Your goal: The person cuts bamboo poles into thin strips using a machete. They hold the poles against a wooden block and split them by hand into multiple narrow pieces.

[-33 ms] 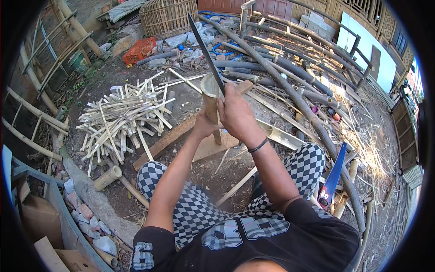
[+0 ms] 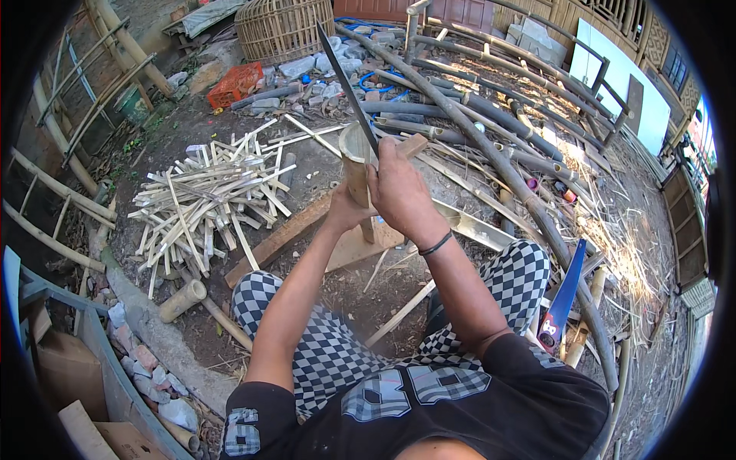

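Note:
My right hand is closed around the grip of a machete, its handle hidden by the fingers. The long dark blade slants up and away to the left, its lower part against the edge of a split bamboo piece. My left hand wraps around that bamboo piece lower down and keeps it roughly upright, with its curved end up. Below the hands, a wooden block and a wooden beam lie on the ground between my knees.
A heap of split bamboo sticks lies to the left, near a short bamboo section. On the right are a blue handsaw and a long pole. Farther back stand an orange crate and a woven basket.

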Motion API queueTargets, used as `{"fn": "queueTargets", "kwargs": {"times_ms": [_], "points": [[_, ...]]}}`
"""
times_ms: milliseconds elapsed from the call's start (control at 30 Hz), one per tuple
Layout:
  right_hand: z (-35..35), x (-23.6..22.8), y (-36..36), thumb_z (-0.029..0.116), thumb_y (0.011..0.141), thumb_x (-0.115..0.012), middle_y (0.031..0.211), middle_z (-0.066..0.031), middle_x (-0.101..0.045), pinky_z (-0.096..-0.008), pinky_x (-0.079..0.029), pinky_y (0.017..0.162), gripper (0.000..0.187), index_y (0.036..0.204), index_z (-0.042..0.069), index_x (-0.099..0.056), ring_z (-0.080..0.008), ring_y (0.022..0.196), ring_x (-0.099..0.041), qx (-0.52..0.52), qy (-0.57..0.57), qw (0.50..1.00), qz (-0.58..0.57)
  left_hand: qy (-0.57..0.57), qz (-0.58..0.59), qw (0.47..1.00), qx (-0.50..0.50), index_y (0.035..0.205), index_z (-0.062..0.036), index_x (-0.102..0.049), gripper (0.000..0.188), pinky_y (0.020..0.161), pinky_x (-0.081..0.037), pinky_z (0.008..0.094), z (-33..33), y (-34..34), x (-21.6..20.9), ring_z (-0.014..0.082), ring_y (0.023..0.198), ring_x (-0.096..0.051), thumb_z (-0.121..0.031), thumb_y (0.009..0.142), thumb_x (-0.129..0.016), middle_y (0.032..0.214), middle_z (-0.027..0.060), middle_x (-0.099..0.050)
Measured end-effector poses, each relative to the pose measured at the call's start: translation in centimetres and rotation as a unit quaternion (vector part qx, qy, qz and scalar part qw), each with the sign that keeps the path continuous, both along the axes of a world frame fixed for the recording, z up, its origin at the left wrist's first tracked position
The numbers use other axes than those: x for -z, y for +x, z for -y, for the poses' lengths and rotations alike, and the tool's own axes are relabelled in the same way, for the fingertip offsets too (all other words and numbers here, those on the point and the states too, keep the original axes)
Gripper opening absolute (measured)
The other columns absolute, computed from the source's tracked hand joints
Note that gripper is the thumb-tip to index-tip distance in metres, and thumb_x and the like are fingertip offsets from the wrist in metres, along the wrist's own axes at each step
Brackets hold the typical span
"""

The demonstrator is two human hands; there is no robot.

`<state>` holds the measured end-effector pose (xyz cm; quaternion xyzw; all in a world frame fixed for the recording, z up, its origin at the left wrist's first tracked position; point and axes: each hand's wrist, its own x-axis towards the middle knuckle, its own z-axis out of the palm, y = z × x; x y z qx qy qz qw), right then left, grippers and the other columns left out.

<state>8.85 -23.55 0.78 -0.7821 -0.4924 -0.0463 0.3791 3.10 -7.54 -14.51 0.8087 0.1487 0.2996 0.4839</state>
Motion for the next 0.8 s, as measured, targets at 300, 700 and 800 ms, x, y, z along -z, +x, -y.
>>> {"fn": "queueTargets", "kwargs": {"times_ms": [300,700,800], "points": [[-0.3,-5.2,0.0,0.006,0.09,-0.057,0.071,-0.03,-0.063,-0.0591,-0.049,0.068,0.03,0.111,-0.003,-0.039,-0.0517,0.075,-0.063,-0.057,0.082,0.995,0.03,-0.045,-0.024,0.998,0.041,0.134,-0.0031,-0.051,0.097,0.103,-0.051,0.0397,-1.2,-1.2,-8.5,0.0222,0.119,-0.063,-0.03,0.055,-0.099,0.128,0.0125,-0.065],[-1.0,-0.8,3.0,0.006,0.086,-0.058,0.079,-0.0318,-0.064,-0.0606,-0.047,0.073,0.031,0.11,-0.002,-0.04,-0.0516,0.082,-0.063,-0.032,0.003,0.999,0.034,-0.052,-0.111,0.991,0.059,0.135,-0.0019,-0.053,0.106,0.107,-0.047,0.0414,-1.3,1.2,0.2,0.0286,0.123,-0.06,-0.032,0.045,-0.102,0.13,0.0146,-0.064],[0.5,-6.2,1.2,0.006,0.086,-0.06,0.079,-0.032,-0.064,-0.0615,-0.047,0.072,0.032,0.111,-0.001,-0.04,-0.0513,0.082,-0.063,-0.043,0.033,0.998,0.04,0.026,-0.096,0.995,0.015,0.13,-0.0016,-0.057,0.101,0.104,-0.05,0.0413,-2.2,0.9,-7.0,0.0277,0.117,-0.063,-0.033,0.045,-0.101,0.124,0.0139,-0.067]]}}
